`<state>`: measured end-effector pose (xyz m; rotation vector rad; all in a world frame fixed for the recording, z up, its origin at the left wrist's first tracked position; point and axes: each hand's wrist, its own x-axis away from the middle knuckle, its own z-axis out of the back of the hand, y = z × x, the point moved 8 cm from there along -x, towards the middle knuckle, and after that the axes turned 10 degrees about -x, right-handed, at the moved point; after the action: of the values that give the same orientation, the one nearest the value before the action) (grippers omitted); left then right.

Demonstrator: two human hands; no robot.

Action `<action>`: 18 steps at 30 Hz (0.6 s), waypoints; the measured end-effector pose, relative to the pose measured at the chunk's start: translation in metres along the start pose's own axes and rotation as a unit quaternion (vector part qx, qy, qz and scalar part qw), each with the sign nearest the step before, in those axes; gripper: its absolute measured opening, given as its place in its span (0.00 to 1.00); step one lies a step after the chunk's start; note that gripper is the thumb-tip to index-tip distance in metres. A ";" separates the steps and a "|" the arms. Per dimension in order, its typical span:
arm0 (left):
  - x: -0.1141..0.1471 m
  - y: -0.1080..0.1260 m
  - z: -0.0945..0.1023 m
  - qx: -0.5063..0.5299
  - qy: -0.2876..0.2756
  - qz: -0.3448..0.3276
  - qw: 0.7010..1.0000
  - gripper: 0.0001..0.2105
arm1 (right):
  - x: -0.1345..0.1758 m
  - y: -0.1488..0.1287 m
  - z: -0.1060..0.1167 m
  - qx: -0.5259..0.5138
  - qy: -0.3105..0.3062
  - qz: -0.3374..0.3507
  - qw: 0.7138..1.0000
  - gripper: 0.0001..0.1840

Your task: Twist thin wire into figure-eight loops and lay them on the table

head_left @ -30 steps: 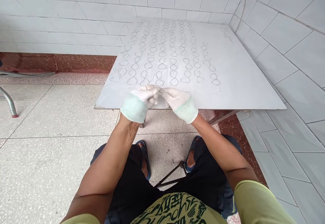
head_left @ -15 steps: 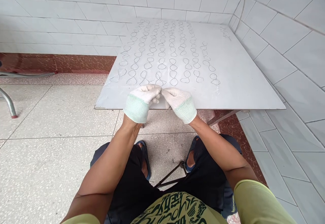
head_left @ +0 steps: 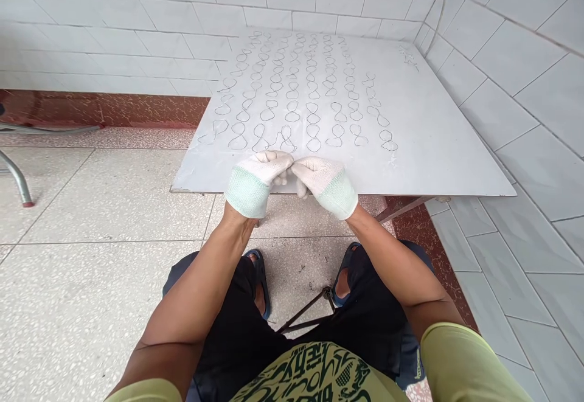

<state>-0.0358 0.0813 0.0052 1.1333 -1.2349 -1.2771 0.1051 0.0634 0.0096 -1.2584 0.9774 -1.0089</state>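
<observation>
Both my hands wear white knit gloves with pale green cuffs and meet at the near edge of the white tabletop (head_left: 438, 152). My left hand (head_left: 263, 168) is closed, thumb and fingertips pinched together. Facing it, my right hand (head_left: 314, 174) pinches in the same way, its fingertips almost touching the left ones. A thin dark wire (head_left: 277, 142) appears to run up from the fingertips; the pinched part is hidden. Just beyond lies a figure-eight wire loop (head_left: 286, 137), overlapping it in view. Another twisted wire loop (head_left: 313, 128) lies to the right.
Several columns of figure-eight wire loops (head_left: 269, 110) cover the left and middle of the tabletop. Pale small pieces (head_left: 408, 56) lie at the far right. Tiled walls (head_left: 515, 55) border the back and right. A metal chair leg (head_left: 18, 180) stands at the left.
Both hands keep their pinch at nearly the same spot, shifted very slightly right. The camera view has moved a little; the loops on the table look unchanged.
</observation>
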 end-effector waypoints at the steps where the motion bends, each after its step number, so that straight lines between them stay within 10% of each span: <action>1: -0.001 0.000 -0.001 0.005 -0.005 -0.001 1.000 0.17 | -0.001 0.002 0.000 -0.012 -0.006 -0.013 1.000 0.19; 6: -0.004 -0.005 0.004 0.036 0.023 -0.008 0.999 0.17 | -0.003 -0.006 0.009 0.160 0.030 0.066 0.984 0.14; 14: 0.007 -0.005 0.006 0.017 0.085 -0.019 0.996 0.17 | 0.011 -0.018 -0.012 0.535 0.086 0.289 0.789 0.25; 18: 0.013 -0.003 0.003 0.019 0.106 -0.025 0.994 0.16 | 0.013 -0.014 -0.017 0.568 0.122 0.298 0.757 0.24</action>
<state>-0.0400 0.0685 0.0028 1.2984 -1.0829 -1.1409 0.0920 0.0461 0.0219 0.2176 0.6449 -0.9701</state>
